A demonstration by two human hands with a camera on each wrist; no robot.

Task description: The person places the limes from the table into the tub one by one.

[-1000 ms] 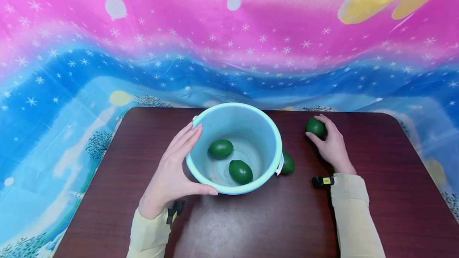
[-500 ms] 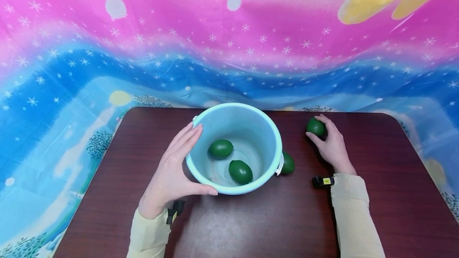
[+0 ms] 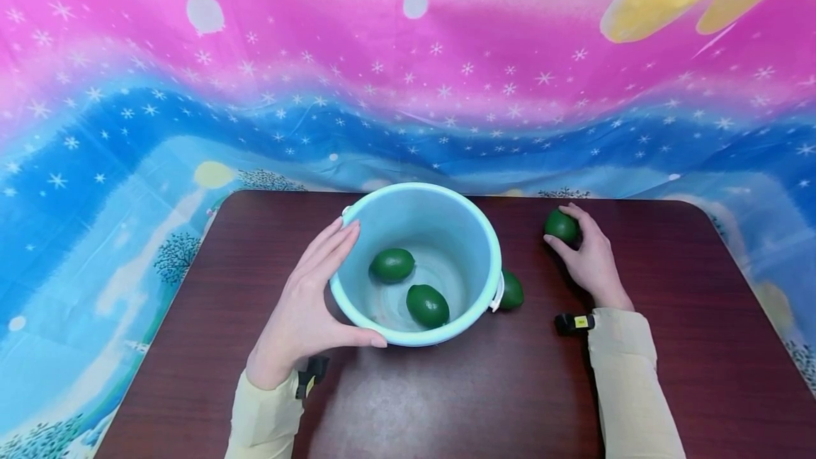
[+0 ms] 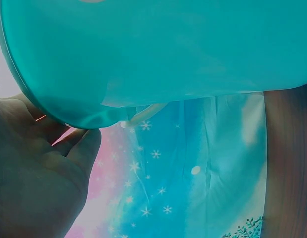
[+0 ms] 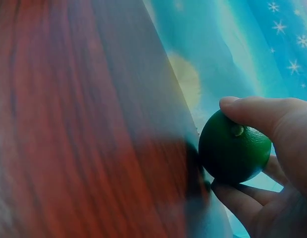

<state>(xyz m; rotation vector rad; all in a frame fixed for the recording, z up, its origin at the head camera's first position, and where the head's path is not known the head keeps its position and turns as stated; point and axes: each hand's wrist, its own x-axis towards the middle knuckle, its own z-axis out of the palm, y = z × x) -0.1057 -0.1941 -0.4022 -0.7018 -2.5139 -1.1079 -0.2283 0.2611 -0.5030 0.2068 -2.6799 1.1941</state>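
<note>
A light blue bucket [image 3: 417, 336] stands on the table, leaning so that its inside shows in the head view. My left hand [image 3: 304, 303] holds its left side, the thumb at the near rim and the fingers along the far left rim. Two green limes, one lime [image 3: 392, 265] behind the other lime [image 3: 428, 305], lie on the bucket's floor. Right of the bucket, a third lime [image 3: 512, 290] is partly hidden by the rim and handle. My right hand [image 3: 593, 258] grips another lime [image 5: 235, 148] between thumb and fingers, close over the table's far right part.
The dark red-brown wooden table [image 3: 408, 409] ends at a far edge just behind the bucket. A pink and blue snowflake cloth [image 3: 408, 76] hangs behind and down the sides. The bucket's white handle [image 3: 497, 295] hangs at its right side.
</note>
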